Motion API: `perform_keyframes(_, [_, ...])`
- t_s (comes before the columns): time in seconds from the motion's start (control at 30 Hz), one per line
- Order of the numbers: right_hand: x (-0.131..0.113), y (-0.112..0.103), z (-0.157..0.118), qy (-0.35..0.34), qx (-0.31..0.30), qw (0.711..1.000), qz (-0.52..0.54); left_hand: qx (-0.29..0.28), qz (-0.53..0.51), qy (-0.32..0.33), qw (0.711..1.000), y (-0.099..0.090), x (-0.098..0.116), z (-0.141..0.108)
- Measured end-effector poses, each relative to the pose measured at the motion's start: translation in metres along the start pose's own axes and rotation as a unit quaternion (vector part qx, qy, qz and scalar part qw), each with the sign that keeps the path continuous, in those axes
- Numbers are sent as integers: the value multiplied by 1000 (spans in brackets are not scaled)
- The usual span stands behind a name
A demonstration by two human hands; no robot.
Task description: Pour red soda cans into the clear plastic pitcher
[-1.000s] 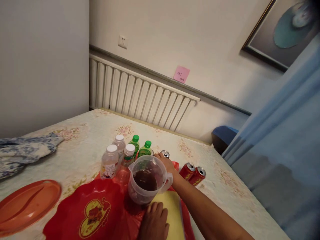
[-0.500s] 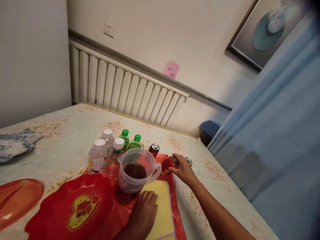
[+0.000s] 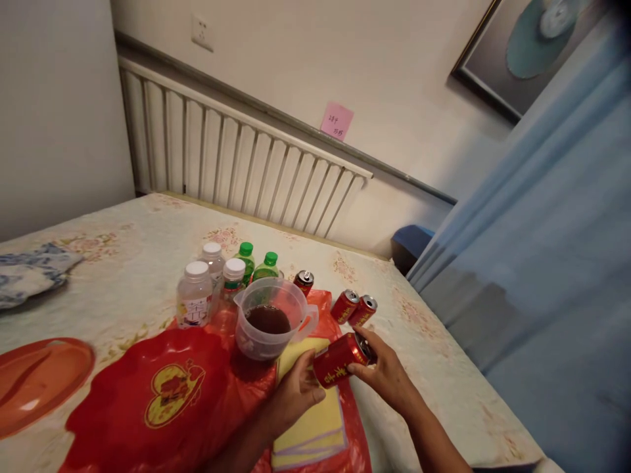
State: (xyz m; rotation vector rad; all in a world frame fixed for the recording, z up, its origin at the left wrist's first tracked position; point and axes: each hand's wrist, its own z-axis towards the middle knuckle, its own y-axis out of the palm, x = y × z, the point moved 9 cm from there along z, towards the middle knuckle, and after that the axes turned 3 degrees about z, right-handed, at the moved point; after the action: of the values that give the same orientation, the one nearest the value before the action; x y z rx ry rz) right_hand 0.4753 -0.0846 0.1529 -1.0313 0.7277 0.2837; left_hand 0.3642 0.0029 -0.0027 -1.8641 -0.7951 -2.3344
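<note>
My right hand (image 3: pixel 387 368) grips a red drink can (image 3: pixel 338 362) near its top; yellow characters show on its side. The can is tilted over the yellow cloths (image 3: pixel 310 427), its top toward the right. At the base end, my left hand (image 3: pixel 298 391) closes its fingers and thumb around the can. Just left of the can stands a clear plastic measuring jug (image 3: pixel 266 345) with dark liquid inside, its handle toward the right. Two more red cans, one nearer (image 3: pixel 345 306) and one farther right (image 3: pixel 363 311), stand close together beyond my right hand.
A red scalloped tray (image 3: pixel 118 387) lies at the left front, beside an orange plate (image 3: pixel 54 374). Behind the jug are white-capped bottles (image 3: pixel 194 299), green-capped bottles (image 3: pixel 269 266) and another can (image 3: pixel 303 282). A blue-white cloth (image 3: pixel 34 272) lies far left; a blue curtain (image 3: pixel 532 263) hangs at right.
My right hand has brought a can from beside the jug handle nearer to me and tilted it. My left hand has risen from the yellow cloths to the can's base.
</note>
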Motion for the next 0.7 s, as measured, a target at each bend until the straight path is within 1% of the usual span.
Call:
perform_keyframes(0.07, [-5, 5, -4, 0, -3, 1000, 3, -19, -49, 0, 999, 1, 1, 0])
perform_keyframes(0.17, [-12, 13, -8, -2, -8, 1000, 11, 2, -48, -10, 999, -6, 0, 1])
perform_keyframes(0.23, [-14, 17, -9, 8, -12, 1000, 24, 7, -46, -16, 999, -7, 1, 0])
perform_keyframes(0.37, [-9, 23, -13, 46, -22, 995, 91, -31, -85, -21, 996, 3, 16, -4])
perform_keyframes(0.5, [1, 30, -18, 67, -21, 983, 171, -70, -102, -25, 992, 14, 33, -9])
perform_keyframes(0.6, [7, 33, -21, 87, -16, 977, 194, -82, -96, -48, 991, 17, 33, -12])
perform_keyframes(0.7, [7, 34, -21, 105, -13, 975, 195, -88, -81, -54, 991, 18, 30, -12])
